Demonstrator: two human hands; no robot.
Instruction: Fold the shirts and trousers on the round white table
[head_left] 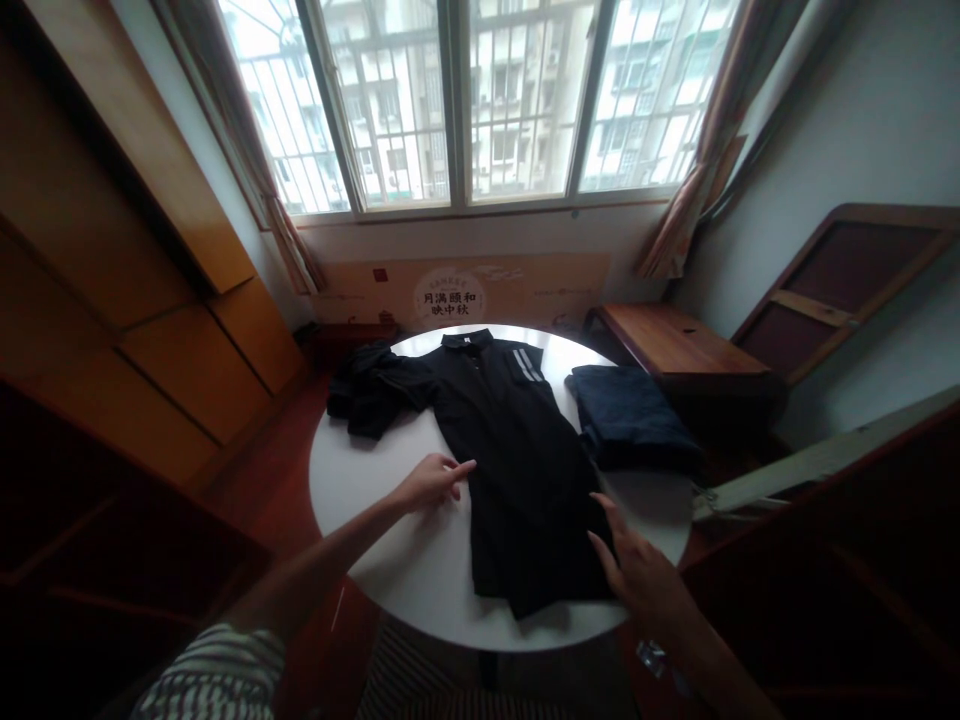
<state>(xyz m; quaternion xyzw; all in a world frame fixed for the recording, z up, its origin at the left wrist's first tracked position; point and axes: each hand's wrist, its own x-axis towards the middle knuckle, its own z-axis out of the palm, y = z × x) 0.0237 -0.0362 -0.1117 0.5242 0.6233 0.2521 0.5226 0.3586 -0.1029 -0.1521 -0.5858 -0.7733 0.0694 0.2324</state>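
A black polo shirt lies spread on the round white table, collar toward the window and hem toward me. Pale stripes mark its right sleeve. My left hand is at the shirt's left edge, index finger stretched out and the other fingers loosely bent; whether the fingertip touches the cloth I cannot tell. At the lower right edge of the shirt is my right hand, thumb and fingers apart, fingertips over or against the fabric. Neither hand shows anything gripped.
A crumpled heap of black clothing lies at the table's far left, touching the shirt's sleeve. Folded dark blue clothing rests on the right side. Beyond stand a wooden side table, wooden cabinets and a barred window.
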